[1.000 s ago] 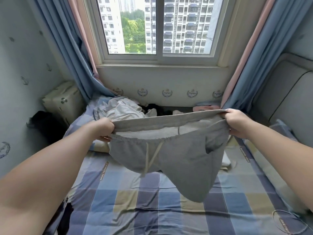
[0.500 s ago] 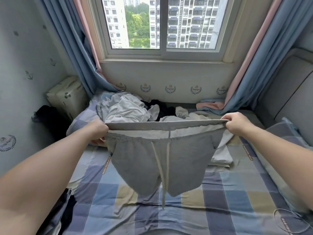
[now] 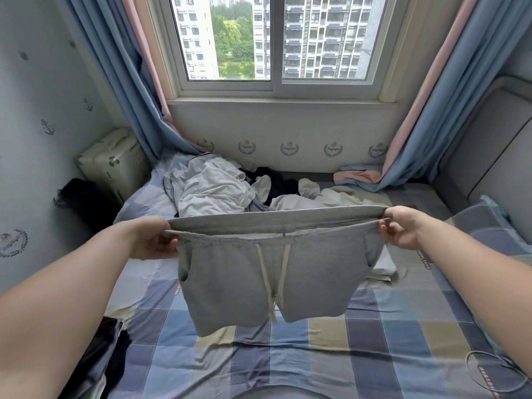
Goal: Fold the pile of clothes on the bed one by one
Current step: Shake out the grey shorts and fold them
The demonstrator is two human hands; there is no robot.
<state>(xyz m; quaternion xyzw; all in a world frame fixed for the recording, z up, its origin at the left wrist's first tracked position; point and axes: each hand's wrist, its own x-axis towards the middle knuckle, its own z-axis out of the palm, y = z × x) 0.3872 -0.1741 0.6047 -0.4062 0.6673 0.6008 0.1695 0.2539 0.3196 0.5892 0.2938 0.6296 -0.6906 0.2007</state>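
Grey shorts (image 3: 259, 277) held up over checked bedsheet (image 3: 374, 341), waistband (image 3: 273, 218) stretched taut. Left hand (image 3: 152, 240) grips one waistband end, right hand (image 3: 400, 228) grips the other. Unfolded pile (image 3: 213, 188) lies behind. Sheet's printed strips (image 3: 425, 259): lettering too blurred to read.
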